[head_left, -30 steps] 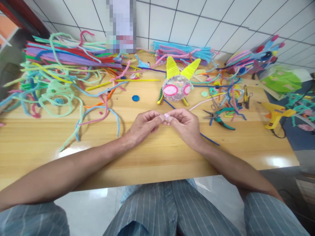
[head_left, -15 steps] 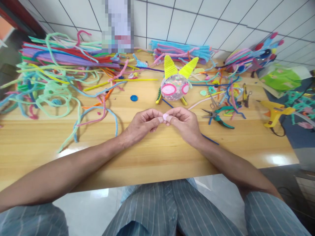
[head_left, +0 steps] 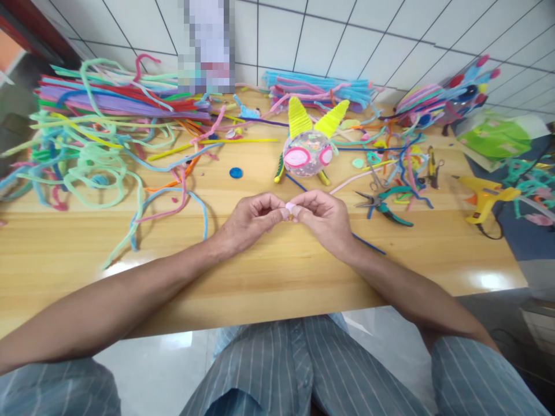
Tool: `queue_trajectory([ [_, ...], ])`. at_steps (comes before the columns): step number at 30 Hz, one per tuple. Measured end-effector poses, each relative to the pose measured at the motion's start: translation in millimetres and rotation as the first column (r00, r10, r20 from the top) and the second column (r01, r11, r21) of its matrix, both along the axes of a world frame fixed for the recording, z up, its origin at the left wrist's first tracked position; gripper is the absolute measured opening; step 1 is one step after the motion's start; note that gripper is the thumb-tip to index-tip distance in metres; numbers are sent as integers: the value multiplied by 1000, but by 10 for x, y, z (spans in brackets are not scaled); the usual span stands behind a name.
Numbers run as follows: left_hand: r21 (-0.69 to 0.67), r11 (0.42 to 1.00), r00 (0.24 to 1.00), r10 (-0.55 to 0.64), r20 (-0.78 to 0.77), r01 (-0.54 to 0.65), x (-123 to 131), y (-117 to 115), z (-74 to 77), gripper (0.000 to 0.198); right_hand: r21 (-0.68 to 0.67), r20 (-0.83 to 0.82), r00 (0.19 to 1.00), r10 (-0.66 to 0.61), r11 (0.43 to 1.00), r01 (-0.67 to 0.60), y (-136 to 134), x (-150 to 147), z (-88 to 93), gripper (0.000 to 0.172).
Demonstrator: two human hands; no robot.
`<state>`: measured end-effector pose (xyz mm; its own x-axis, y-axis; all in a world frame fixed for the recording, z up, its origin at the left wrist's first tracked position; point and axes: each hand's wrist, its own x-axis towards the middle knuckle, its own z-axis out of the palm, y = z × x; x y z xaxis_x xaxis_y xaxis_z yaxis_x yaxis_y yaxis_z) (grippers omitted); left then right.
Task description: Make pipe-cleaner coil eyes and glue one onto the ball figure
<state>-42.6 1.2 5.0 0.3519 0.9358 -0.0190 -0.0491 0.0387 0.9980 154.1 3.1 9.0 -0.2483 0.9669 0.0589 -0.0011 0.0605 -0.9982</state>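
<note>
Between the fingertips of both hands is a small pale pink piece [head_left: 289,205], mostly covered, so its kind is unclear. My left hand [head_left: 260,218] pinches it from the left with thumb and forefinger. From the right, my right hand [head_left: 323,219] closes thumb and fingers on it. Just beyond stands a clear ball figure [head_left: 307,164] with sparkly filling, yellow pipe-cleaner ears, pink-rimmed oval eyes and yellow feet. A dark blue pipe cleaner [head_left: 368,244] runs partly under my right hand. A blue round disc [head_left: 236,173] lies left of the figure.
Tangled pipe cleaners [head_left: 99,167] cover the left of the wooden table [head_left: 173,289], with bundles [head_left: 321,89] along the tiled wall. To the right lie green-handled pliers [head_left: 385,208], scissors [head_left: 378,179], a cutter knife [head_left: 432,167] and a yellow glue gun [head_left: 485,199].
Both hands stay in nearly the same place. The fingers have shifted slightly around the pink piece, and less of it shows now.
</note>
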Motion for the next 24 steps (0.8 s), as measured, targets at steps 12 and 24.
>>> queue_trajectory([
  [12, -129, 989, 988, 90, 127, -74, 41, 5, -39, 41, -25, -24, 999, -26, 999, 25, 4, 7, -1, 39],
  [24, -81, 995, 996, 58, 71, -53, 63, -29, -12, 41, -49, 77, 997, -8, 999, 11, -25, -15, 16, 25],
])
